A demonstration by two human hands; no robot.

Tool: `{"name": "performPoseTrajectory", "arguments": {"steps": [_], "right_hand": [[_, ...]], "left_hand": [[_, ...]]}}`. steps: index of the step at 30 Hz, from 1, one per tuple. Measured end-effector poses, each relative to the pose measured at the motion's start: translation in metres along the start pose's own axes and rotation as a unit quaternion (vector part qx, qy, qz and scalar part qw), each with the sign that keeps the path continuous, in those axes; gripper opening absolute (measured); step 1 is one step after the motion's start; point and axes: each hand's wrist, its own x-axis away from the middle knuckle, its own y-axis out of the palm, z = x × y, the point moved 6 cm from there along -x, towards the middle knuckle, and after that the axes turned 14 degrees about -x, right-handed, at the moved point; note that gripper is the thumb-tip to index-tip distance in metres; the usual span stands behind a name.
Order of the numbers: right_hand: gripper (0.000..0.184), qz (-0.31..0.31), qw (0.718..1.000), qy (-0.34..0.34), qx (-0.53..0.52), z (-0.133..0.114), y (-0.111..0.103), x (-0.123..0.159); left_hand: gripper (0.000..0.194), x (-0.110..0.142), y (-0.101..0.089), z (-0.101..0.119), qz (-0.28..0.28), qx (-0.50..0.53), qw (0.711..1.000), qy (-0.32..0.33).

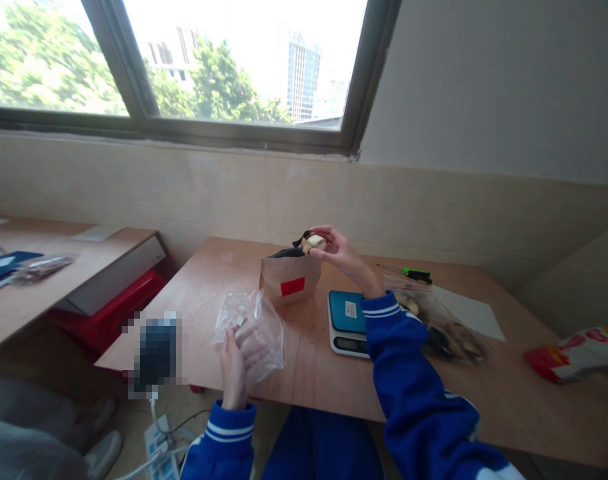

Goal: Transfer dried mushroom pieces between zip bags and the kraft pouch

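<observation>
right hand (337,252) pinches pale-and-dark pieces (314,244) by the top edge of paper bag (289,270) | left hand (234,367) grips clear bag (270,330) | risk imo — uneven pinch, bit could slip onto table (304,363)

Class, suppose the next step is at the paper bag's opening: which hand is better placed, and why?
Probably the right hand: it holds a pale piece by the top of the paper bag. The left hand is farther off and occupied with a clear plastic bag.
</observation>
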Motion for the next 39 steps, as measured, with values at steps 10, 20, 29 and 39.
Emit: {"name": "performPoseTrajectory", "arguments": {"steps": [10, 20, 29, 39], "right_hand": [[0.039, -0.147, 0.966, 0.097, 0.189, -0.006, 0.005, -0.02], [0.044, -0.132, 0.955, 0.075, 0.255, -0.006, 0.01, -0.021], [0.039, -0.152, 0.953, 0.064, 0.256, -0.004, 0.013, -0.015], [0.043, -0.136, 0.952, 0.042, 0.272, -0.003, 0.017, -0.018]], "left_hand": [[0.04, -0.084, -0.038, 0.061, 0.067, -0.204, 0.97, 0.114], [0.059, -0.094, -0.005, 0.059, 0.189, -0.515, 0.749, 0.372], [0.056, -0.116, 0.02, -0.012, -0.05, -0.704, 0.648, 0.288], [0.057, -0.119, 0.017, -0.011, -0.068, -0.698, 0.654, 0.282]]}}
